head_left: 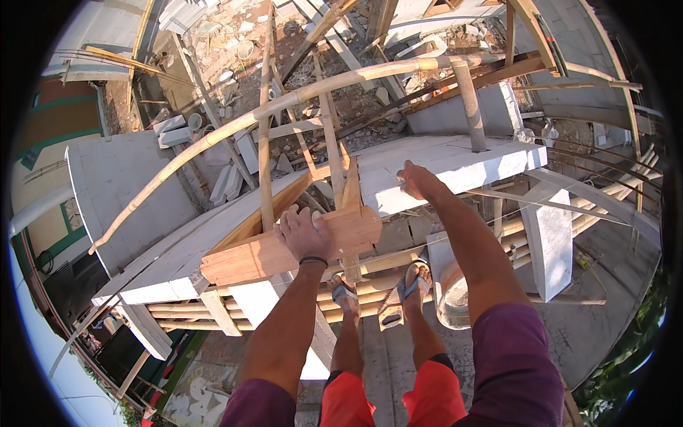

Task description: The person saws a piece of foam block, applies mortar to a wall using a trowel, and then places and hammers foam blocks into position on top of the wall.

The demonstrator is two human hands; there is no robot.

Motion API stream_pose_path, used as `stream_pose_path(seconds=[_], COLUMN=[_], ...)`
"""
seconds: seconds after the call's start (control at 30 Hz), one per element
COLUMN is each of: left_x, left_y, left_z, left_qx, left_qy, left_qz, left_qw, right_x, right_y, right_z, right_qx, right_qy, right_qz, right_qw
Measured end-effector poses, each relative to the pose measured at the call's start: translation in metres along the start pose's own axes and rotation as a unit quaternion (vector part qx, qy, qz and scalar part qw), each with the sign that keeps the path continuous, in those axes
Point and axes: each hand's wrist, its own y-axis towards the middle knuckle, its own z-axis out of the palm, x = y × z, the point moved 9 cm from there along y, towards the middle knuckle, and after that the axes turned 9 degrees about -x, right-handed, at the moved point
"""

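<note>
My left hand (306, 233) grips the top edge of a reddish wooden board (238, 262), its fingers bent over the far side. The board spans a gap in a pale block wall and is part of a wooden frame, with an upright timber (351, 186) at its right end. My right hand (421, 182) is at the near top edge of the right stretch of block wall (462, 171). Its fingers are curled together; whatever they may hold is too small to make out. A hand saw (390, 315) is down between my sandalled feet.
Bamboo poles (370, 285) run under my feet. To the right of them stands a bucket (454, 299) with pale residue. A long curved bamboo rail (306, 95) crosses beyond the wall, with slanting timber props (265, 142). Rubble (235, 43) covers the ground far below.
</note>
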Motion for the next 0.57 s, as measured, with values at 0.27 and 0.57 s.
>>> stream_pose_path(seconds=[0.27, 0.57], left_x=[0.000, 0.008], left_y=[0.000, 0.000], left_z=[0.004, -0.009], left_qx=[0.032, 0.034], left_qy=[0.004, 0.015], left_qz=[-0.016, -0.016], left_qw=[0.999, 0.999], right_x=[0.018, 0.027], right_y=[-0.016, -0.105], right_z=[-0.022, -0.096], right_qx=[-0.031, -0.279], right_qy=[0.021, 0.324], right_qz=[0.039, 0.057], right_qw=[0.999, 0.902])
